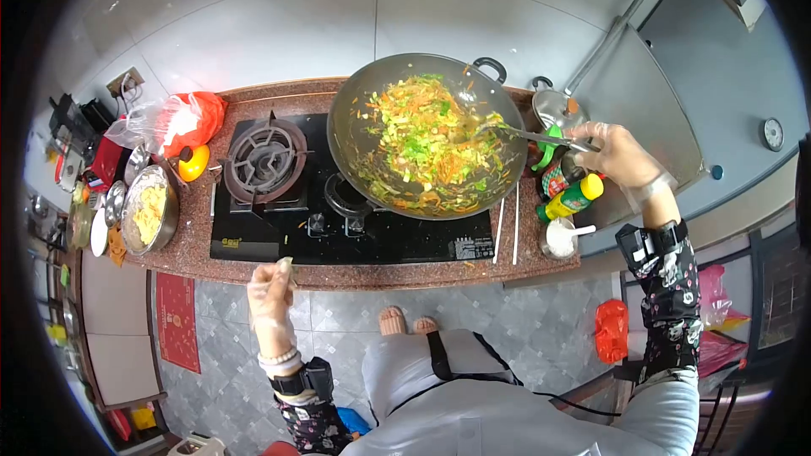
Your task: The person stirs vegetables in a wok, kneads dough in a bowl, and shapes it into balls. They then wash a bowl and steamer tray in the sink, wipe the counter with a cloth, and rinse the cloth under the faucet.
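A large dark wok [342, 131] sits over the right side of the black gas stove [253, 241]. In it lies a stir-fry of shredded vegetables [431, 143], orange, yellow and green. My right hand [621, 154], in a clear glove, is closed round the dark handle of a metal spatula [541, 135] right of the wok. The spatula's head rests among the vegetables, partly hidden. My left hand [272, 289], also gloved, is in front of the stove's edge. Its fingertips pinch a small pale green vegetable piece [287, 262].
A steel bowl of yellow food [169, 224] stands at left, near a red plastic bag [203, 118]. Right of the wok are a yellow-capped bottle [573, 198], a white tub with a spoon [559, 241], chopsticks [516, 224] and a lidded pot [553, 107]. The left burner [269, 160] is bare.
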Motion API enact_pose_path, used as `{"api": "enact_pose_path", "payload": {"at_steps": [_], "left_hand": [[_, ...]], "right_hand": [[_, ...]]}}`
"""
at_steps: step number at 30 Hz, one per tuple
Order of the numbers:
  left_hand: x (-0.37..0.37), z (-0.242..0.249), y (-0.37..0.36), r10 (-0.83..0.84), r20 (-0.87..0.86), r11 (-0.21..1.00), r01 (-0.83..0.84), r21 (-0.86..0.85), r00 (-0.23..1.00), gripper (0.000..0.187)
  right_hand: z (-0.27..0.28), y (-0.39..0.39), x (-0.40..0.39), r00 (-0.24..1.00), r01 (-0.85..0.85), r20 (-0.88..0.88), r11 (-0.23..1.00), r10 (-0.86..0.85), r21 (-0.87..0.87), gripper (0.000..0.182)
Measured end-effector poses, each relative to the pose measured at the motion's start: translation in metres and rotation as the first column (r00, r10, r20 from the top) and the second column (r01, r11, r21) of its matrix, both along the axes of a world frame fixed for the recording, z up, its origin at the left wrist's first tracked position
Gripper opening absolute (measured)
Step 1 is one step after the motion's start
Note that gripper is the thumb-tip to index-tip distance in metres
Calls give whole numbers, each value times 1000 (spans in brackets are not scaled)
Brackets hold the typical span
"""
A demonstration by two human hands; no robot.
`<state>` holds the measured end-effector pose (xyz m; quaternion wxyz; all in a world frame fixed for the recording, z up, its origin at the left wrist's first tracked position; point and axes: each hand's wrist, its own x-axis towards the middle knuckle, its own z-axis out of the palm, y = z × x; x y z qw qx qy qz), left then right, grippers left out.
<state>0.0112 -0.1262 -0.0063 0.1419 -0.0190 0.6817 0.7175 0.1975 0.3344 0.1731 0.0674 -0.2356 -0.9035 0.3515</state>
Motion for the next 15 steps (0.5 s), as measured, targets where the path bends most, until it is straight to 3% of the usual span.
{"api": "enact_pose_path", "payload": {"at_steps": [1, 2, 3, 4, 6, 8, 10, 12, 15], "left_hand": [[8, -2, -8, 47, 27, 999, -47, 10, 999, 18], [17, 1, -17, 107, 39, 994, -107, 5, 993, 18], [25, -1, -17, 109, -16, 994, -109, -18, 994, 23], [34, 3, -19, 105, -24, 994, -106, -31, 994, 23], [54, 12, -20, 97, -33, 994, -99, -50, 995, 22], [71, 19, -25, 89, -61, 992, -95, -85, 994, 21], [84, 21, -41, 90, -92, 987, -101, -123, 992, 20], [98, 24, -57, 150, -107, 970, -167, -175, 983, 23], [106, 24, -82, 223, -122, 957, -241, -163, 967, 25]], "right_hand": [[-2, 3, -10, 996, -82, 67, 963, 67, 256, 32], [-21, -3, -33, 985, -60, 170, 914, -10, 401, 33], [-49, 11, -56, 979, -163, 183, 887, 91, 432, 31], [-90, 20, -78, 989, -99, 143, 890, 39, 445, 29], [-110, -18, -105, 983, -24, 173, 891, -61, 454, 25], [-123, -46, -107, 970, -143, 240, 895, 41, 424, 23], [-108, -75, -78, 969, -197, 215, 901, 120, 387, 23], [-82, -72, -50, 951, -283, 255, 834, 178, 474, 24], [-7, -75, -18, 959, -231, 263, 825, 105, 515, 25]]}}
